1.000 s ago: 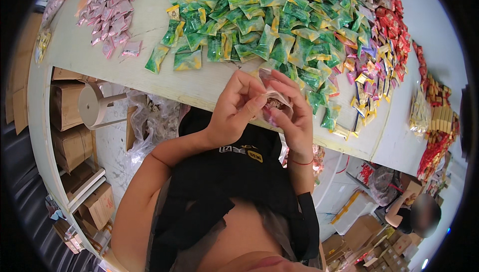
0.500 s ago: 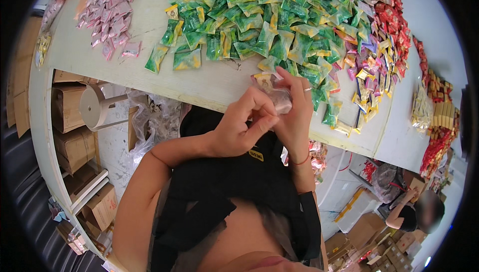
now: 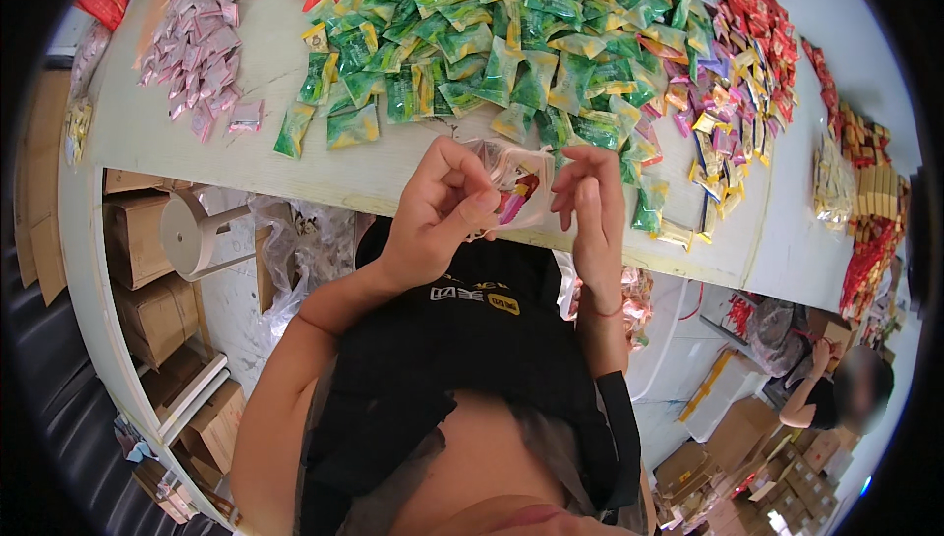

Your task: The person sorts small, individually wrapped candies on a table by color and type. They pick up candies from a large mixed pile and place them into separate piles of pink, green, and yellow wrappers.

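A: Fingers first. Left hand (image 3: 433, 221)?
B: Thumb and bent fingers pinched on the edge of a clear bag (image 3: 537, 204), at its eight o'clock.
A: Right hand (image 3: 593, 216)?
B: At the bag's four o'clock; fingers loosely spread, half bent, not clenched. Contact with the bag: cannot tell.
A: Surface, clock centred on the bag?
B: Bag held at the near edge of a pale bench (image 3: 261, 162). Green-and-yellow packets (image 3: 492, 54) heaped at twelve, pink packets (image 3: 202, 44) at ten, red packets (image 3: 767, 25) at two.
A: Room?
B: Co-worker (image 3: 826, 403) at four, dark top, one arm raised. White box (image 3: 723, 403) with yellow tape nearer, between four and five.
A: Containers?
B: Clear bag: a red-and-yellow piece and a magenta one visible; the rest is hidden by the left hand. At three o'clock, a transparent pouch (image 3: 832, 192) of yellowish pieces. Brown cartons (image 3: 147, 310) below the bench, toward eight; contents not visible.
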Demonstrator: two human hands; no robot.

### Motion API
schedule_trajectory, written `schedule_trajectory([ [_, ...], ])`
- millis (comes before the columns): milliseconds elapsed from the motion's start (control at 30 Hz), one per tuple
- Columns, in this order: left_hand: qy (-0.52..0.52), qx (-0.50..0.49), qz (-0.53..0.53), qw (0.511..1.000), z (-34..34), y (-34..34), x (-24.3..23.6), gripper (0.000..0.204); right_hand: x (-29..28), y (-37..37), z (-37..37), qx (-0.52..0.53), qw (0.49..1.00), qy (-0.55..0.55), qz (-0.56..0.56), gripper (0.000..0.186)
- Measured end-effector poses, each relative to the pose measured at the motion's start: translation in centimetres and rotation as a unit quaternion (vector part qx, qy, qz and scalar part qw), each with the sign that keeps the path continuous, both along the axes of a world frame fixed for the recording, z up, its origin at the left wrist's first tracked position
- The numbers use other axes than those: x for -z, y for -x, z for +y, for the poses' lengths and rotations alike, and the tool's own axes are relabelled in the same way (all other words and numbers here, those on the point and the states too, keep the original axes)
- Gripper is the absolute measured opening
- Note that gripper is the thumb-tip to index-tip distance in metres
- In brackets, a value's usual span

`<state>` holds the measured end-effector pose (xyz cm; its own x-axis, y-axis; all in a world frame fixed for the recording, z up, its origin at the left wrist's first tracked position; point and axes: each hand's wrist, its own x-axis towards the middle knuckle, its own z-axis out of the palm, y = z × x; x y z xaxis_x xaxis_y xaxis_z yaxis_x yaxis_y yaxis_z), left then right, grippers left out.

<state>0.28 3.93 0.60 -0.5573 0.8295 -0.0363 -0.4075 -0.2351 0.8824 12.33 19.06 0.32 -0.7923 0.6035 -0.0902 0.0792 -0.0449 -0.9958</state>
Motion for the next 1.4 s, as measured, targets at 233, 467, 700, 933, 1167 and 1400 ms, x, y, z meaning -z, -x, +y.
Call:
schedule_trajectory([
  [233, 0.02, 0.047, 0.032, 0.998, -1.7, 1.0, -0.2, 0.016, 0.3, 2.4, 0.0, -0.145, 0.986, 0.074, 0.034, 0.025],
  [467, 0.018, 0.045, 0.024, 0.999, -2.4, 1.7, 0.5, 0.017, -0.3, 2.3, -0.6, -0.128, 0.972, 0.195, -0.012, 0.026],
  [700, 0.042, 0.047, 0.0, 0.998, -2.9, 2.3, 0.3, 0.023, -0.7, 1.2, -0.6, -0.046, 0.971, 0.227, 0.058, 0.026],
  [933, 0.098, 0.114, 0.094, 0.984, -4.4, 3.1, 2.1, 0.026, -0.7, 1.5, -1.4, -0.066, 0.973, 0.198, 0.099, 0.027],
  [1167, -0.003, 0.081, -0.088, 0.993, -4.5, 3.2, 0.2, 0.024, -1.2, 0.3, 0.3, -0.022, 0.979, 0.17, 0.114, 0.029],
  [1400, -0.063, 0.116, -0.286, 0.949, -3.3, 5.6, -1.5, 0.029, -3.4, -2.4, 2.5, 0.03, 0.862, 0.415, 0.289, 0.025],
])
